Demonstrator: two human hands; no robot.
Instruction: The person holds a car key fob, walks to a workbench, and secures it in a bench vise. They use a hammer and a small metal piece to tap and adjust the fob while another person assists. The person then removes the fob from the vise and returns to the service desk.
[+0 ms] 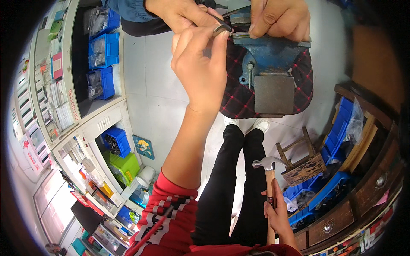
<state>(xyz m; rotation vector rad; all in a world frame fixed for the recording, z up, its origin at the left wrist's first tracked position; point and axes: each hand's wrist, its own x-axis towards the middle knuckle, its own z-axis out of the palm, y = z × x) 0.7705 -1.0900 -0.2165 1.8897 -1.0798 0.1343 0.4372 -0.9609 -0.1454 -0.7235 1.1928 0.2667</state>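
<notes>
My left hand reaches far forward, its fingertips pinched on a small curved metal piece beside the vise jaws. A blue bench vise rests on a black cushion with red lines. Low on the right, my right hand is wrapped round the wooden handle of a claw hammer, its head up and away from the vise. Across from me, a co-worker's hand nearly touches my left fingers, near a dark slim tool. The co-worker's other hand presses at the vise jaws.
Shelves with blue bins stand on the left, a green box lower down. A small worn wooden stool stands right of my legs. Dark wooden drawers and more blue bins line the right side.
</notes>
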